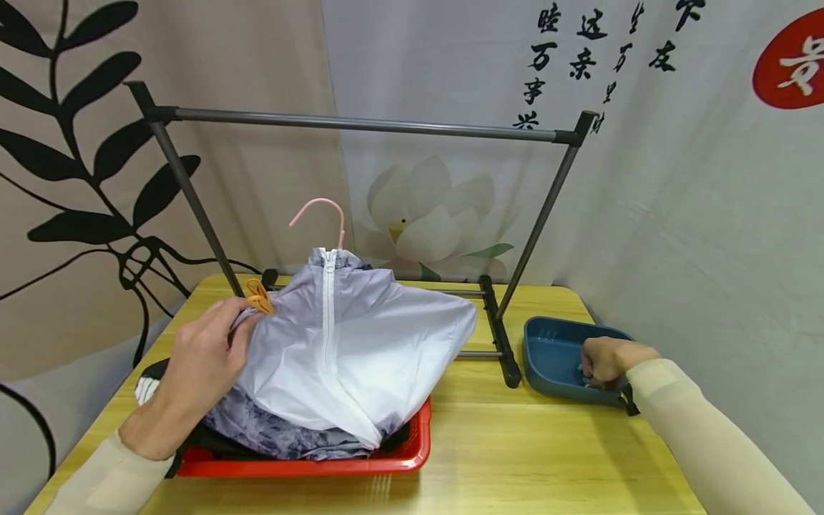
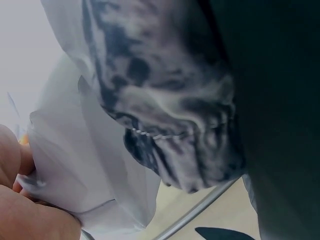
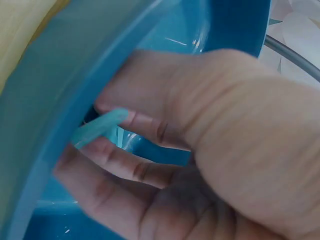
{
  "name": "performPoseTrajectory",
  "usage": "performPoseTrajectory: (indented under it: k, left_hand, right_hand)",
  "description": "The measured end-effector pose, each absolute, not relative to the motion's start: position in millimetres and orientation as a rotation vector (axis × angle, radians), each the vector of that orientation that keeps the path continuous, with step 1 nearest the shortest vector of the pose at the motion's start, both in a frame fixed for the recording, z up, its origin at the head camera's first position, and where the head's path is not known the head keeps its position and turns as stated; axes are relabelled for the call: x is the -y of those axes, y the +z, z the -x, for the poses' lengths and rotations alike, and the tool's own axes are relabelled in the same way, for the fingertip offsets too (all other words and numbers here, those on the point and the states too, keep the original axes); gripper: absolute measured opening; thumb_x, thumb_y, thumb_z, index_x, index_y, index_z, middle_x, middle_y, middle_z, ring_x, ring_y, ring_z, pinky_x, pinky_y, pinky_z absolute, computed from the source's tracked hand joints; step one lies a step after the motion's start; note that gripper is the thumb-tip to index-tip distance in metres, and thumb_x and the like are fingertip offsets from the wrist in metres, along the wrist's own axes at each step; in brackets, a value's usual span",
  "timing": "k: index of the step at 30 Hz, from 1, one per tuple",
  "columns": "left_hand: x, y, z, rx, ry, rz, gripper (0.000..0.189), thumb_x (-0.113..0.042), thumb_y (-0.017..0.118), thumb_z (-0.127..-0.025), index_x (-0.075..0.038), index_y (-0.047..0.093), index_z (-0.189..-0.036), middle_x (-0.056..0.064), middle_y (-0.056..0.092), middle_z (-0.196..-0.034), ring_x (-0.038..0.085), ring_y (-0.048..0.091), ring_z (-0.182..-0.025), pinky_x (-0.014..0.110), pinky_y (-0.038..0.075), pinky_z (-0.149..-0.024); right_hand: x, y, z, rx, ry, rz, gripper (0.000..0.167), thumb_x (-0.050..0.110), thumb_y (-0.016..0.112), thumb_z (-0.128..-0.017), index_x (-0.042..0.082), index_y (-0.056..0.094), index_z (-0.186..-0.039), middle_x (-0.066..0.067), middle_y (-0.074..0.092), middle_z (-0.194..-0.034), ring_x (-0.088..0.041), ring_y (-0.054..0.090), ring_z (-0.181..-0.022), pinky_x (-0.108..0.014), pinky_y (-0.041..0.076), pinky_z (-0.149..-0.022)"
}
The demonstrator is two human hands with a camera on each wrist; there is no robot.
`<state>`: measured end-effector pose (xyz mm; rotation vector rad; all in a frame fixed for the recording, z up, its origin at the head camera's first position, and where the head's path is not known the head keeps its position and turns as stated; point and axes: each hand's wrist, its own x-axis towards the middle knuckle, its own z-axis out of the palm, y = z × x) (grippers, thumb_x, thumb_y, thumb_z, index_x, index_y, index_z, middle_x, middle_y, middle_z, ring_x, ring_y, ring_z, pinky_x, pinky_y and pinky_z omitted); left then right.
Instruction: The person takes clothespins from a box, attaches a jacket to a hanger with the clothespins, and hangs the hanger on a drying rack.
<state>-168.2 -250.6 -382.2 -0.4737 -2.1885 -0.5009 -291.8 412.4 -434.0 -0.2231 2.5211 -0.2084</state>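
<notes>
On the table, before a rack, a white-and-grey jacket lies over a red basket. Its hanger hooks onto nothing, so the jacket could slump should the left hand, pinching its side edge, slip. A tug on that thin cloth might also loosen the orange clip. The right hand curls inside a blue tray; a light fingertip hold could drop its teal clip. Only the left wrist view shows a mottled, gathered cuff; only the right wrist view clearly shows the teal clip between thumb and fingers.
</notes>
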Motion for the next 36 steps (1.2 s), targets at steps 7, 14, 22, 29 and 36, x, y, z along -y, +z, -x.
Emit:
performPoseTrajectory:
  k: [7,14,22,29,36]
  left_hand:
    - [250.5,-382.3,167.9,2.198,-0.503,0.478,0.030,0.015,0.094,-0.086,0.004,0.077,-0.109,0.023,0.083,-0.098,0.040,0.083,-0.082,0.056,0.065,-0.071]
    - [250.6,-383.9,167.7,2.196,-0.507,0.477,0.033,0.016,0.094,-0.084,0.004,0.078,-0.109,0.022,0.083,-0.098,0.040,0.083,-0.082,0.056,0.065,-0.071]
    - [249.8,-382.6,167.8,2.202,-0.512,0.472,0.029,0.015,0.093,-0.087,0.005,0.077,-0.110,0.024,0.083,-0.100,0.043,0.084,-0.085,0.057,0.065,-0.074]
    - [249.5,-383.2,168.8,2.202,-0.508,0.476,0.030,0.016,0.093,-0.086,0.005,0.077,-0.110,0.024,0.083,-0.100,0.043,0.084,-0.085,0.056,0.065,-0.073]
    - [248.5,-383.3,171.7,2.177,-0.501,0.487,0.026,0.013,0.092,-0.089,0.003,0.078,-0.108,0.022,0.083,-0.099,0.038,0.083,-0.082,0.055,0.065,-0.071]
  right_hand:
    - [-411.7,-433.2,294.8,-2.612,-0.200,0.310,0.022,-0.009,0.081,-0.095,0.008,0.069,-0.103,-0.005,0.070,-0.094,-0.017,0.071,-0.075,-0.036,0.056,-0.074]
    - [-414.7,-430.6,300.5,-2.682,-0.244,0.378,0.026,-0.004,0.086,-0.097,0.002,0.074,-0.119,-0.013,0.075,-0.106,-0.018,0.072,-0.081,-0.043,0.065,-0.081]
    - [-413.8,-425.5,298.9,-2.730,-0.359,0.460,0.025,-0.006,0.088,-0.094,0.009,0.084,-0.114,-0.018,0.082,-0.120,-0.031,0.077,-0.100,-0.048,0.067,-0.086]
    - [-409.1,-427.1,295.7,-2.788,-0.443,0.464,0.011,0.003,0.084,-0.101,0.011,0.087,-0.107,-0.003,0.086,-0.104,-0.012,0.068,-0.078,-0.037,0.058,-0.076]
    - [-404.7,-428.8,293.2,-2.828,-0.601,0.453,0.022,0.021,0.089,-0.105,0.006,0.086,-0.121,-0.005,0.087,-0.108,-0.019,0.076,-0.082,-0.038,0.061,-0.075]
